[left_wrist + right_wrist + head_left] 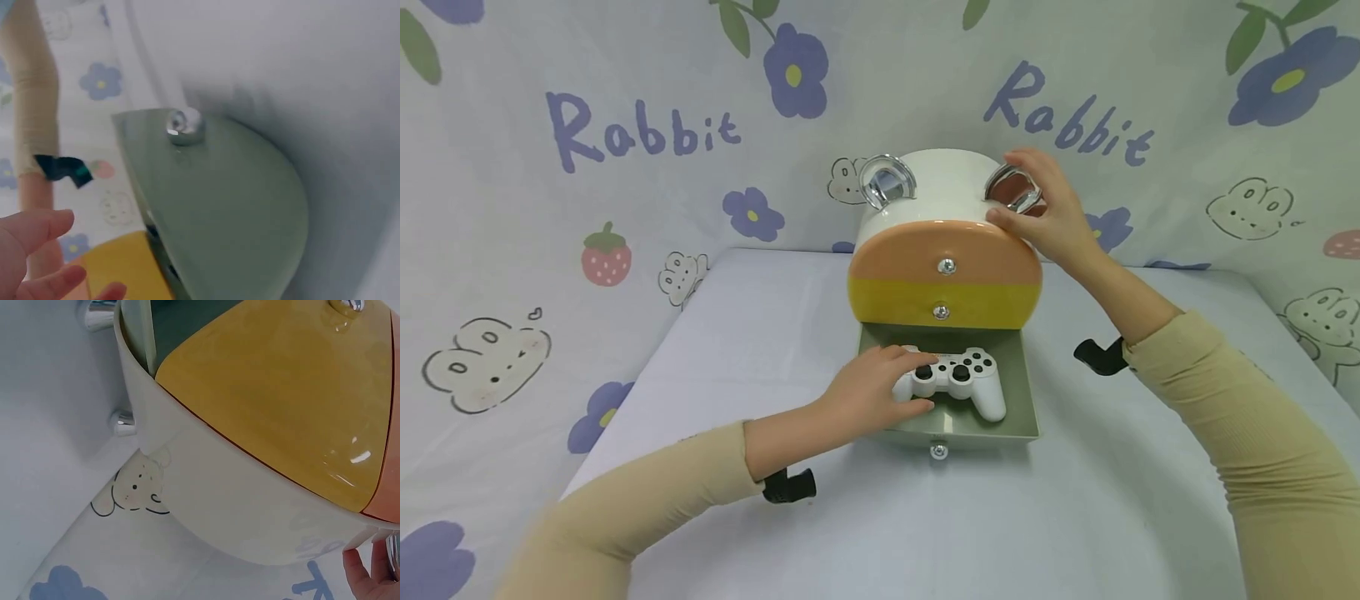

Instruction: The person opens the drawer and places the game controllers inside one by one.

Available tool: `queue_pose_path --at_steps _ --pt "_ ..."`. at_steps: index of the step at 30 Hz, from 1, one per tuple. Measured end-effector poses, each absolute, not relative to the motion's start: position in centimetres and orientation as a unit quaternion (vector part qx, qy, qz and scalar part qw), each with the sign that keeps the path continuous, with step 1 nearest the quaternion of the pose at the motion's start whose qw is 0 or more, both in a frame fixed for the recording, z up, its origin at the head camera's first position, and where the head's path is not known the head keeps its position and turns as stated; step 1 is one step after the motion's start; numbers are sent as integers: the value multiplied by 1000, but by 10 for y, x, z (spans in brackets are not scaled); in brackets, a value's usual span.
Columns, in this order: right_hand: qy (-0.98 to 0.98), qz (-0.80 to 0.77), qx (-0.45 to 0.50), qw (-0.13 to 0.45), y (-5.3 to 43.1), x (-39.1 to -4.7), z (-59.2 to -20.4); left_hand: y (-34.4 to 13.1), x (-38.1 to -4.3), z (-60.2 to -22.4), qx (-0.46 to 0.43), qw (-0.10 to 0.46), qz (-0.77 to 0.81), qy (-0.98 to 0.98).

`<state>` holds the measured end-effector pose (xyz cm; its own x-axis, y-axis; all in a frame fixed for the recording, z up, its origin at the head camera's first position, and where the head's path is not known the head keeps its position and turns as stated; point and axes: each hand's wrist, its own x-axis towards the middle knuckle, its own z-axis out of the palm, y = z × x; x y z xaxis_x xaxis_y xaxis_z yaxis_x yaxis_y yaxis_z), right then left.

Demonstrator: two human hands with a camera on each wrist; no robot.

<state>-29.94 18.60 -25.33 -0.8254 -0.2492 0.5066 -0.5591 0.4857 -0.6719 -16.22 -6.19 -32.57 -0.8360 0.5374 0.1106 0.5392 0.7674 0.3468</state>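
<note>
A half-round drawer box (951, 187) has a white top, orange and yellow drawer fronts, and two chrome ear-shaped pieces. My right hand (1051, 208) grips the right chrome ear (1017, 190), its thumb low by the box's front edge. Below, the green bottom drawer (1028, 408) is pulled out, with a white game controller (977, 379) lying in it. My left hand (876, 387) reaches over the drawer's left side, thumb and fingers spread across the controller's left end and covering it. In the left wrist view its fingertips (59, 222) are apart.
The left chrome ear (887, 181) stands on the box's other side. A round chrome knob (939, 451) juts from the green drawer's front, and chrome feet (124, 424) support the box. Under everything lies a white tablecloth (760, 333); a rabbit-print cloth (647, 50) hangs behind.
</note>
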Motion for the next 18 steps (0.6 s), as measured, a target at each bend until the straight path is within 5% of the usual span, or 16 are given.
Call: queue_pose_path --at_steps 9,18 --pt "-837 451 247 185 188 -300 -255 -70 -134 -341 -313 -92 -320 -890" --pt "-841 452 240 175 186 -299 -255 -70 -119 -374 -321 -101 -352 -873"
